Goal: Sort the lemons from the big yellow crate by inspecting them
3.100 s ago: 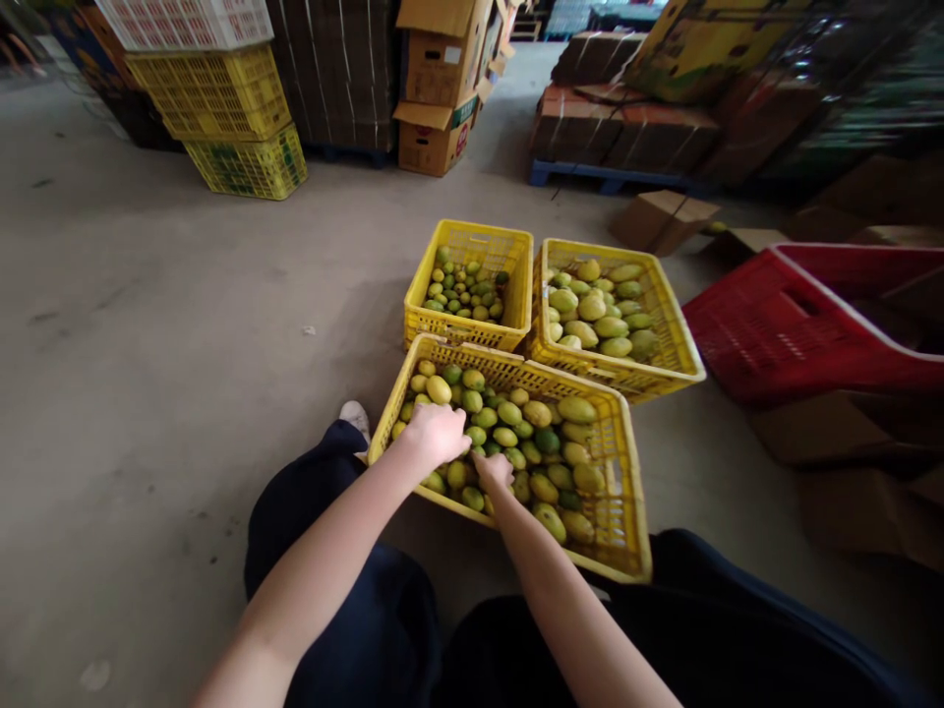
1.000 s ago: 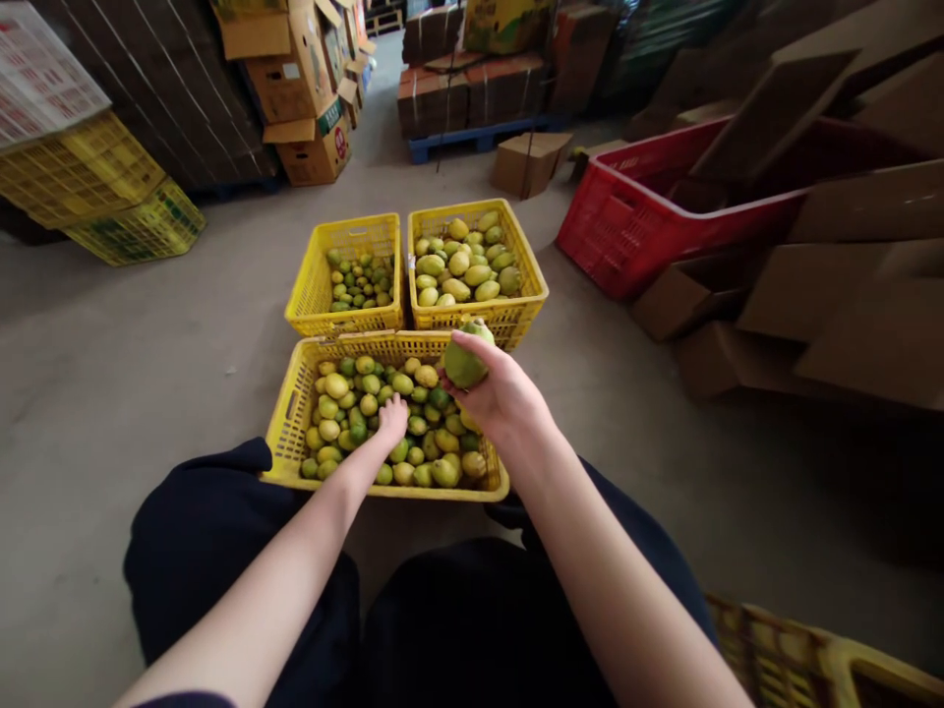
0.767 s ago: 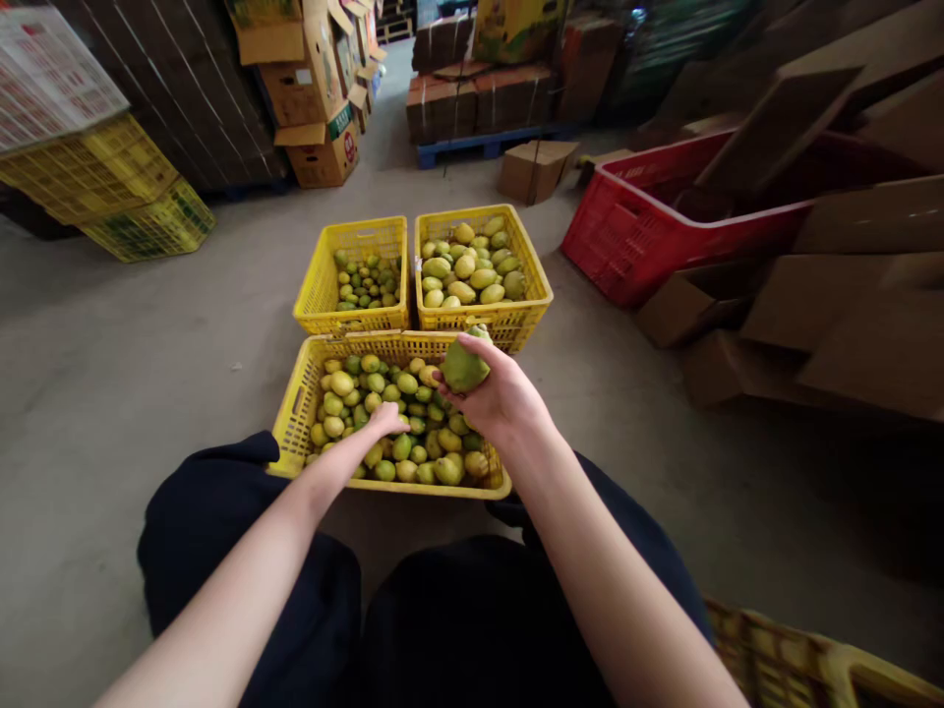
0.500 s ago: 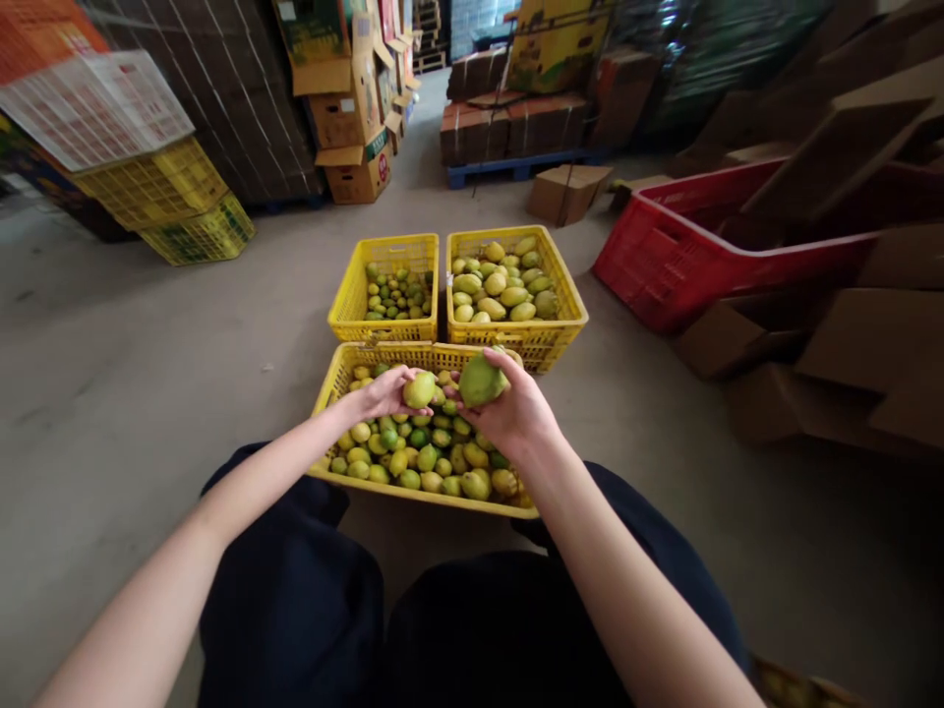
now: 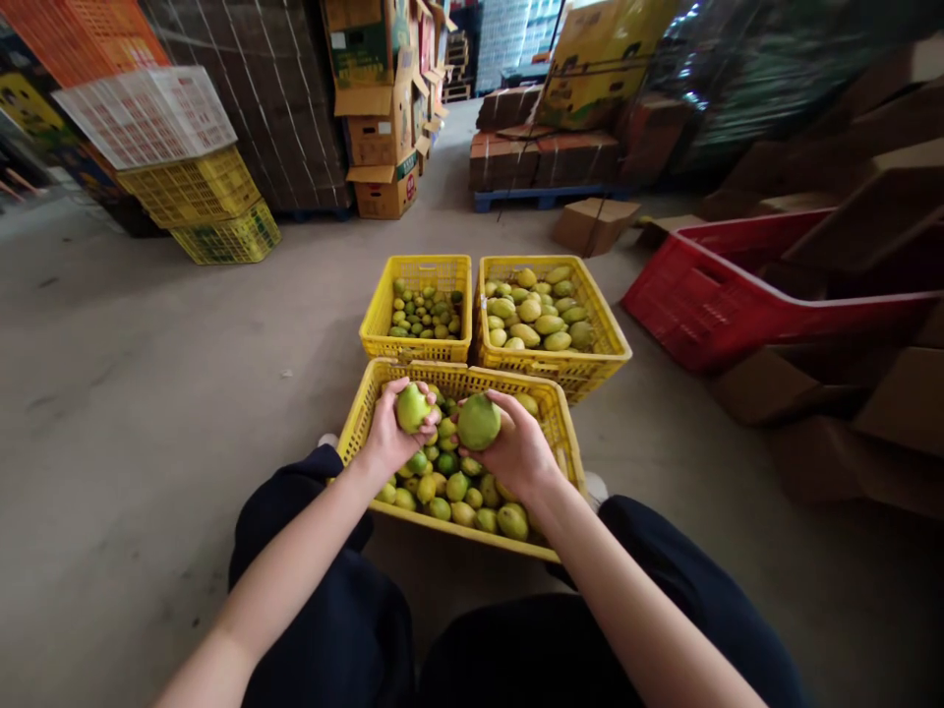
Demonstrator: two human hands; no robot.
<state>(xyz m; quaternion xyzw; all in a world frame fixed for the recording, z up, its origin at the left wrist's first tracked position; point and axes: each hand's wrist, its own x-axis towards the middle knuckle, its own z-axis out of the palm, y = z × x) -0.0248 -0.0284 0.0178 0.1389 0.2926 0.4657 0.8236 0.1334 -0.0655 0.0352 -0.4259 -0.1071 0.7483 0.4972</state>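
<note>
My left hand [image 5: 388,433] is closed round a yellow-green lemon [image 5: 414,407]. In my right hand [image 5: 518,447] sits a larger, rounder green lemon [image 5: 479,423], gripped between thumb and fingers. Both hands are side by side above the near yellow crate [image 5: 472,536], which holds many loose green and yellow lemons [image 5: 458,486]. Part of that fruit is hidden by my hands and forearms. Behind it stand two more yellow crates: the left one [image 5: 373,344] contains small green fruit [image 5: 426,313], the right one [image 5: 590,372] larger yellowish lemons [image 5: 547,324].
A red crate [image 5: 689,305] with flattened cardboard [image 5: 848,393] around it is on the right. Stacked crates [image 5: 192,187] and cardboard boxes [image 5: 380,138] rise at the back left. A blue pallet [image 5: 546,200] bears cartons farther back. My knees flank the near crate.
The whole view has shifted, so the crates appear lower and farther right. My left hand has turned its lemon more upright, and the right hand has rotated the green one.
</note>
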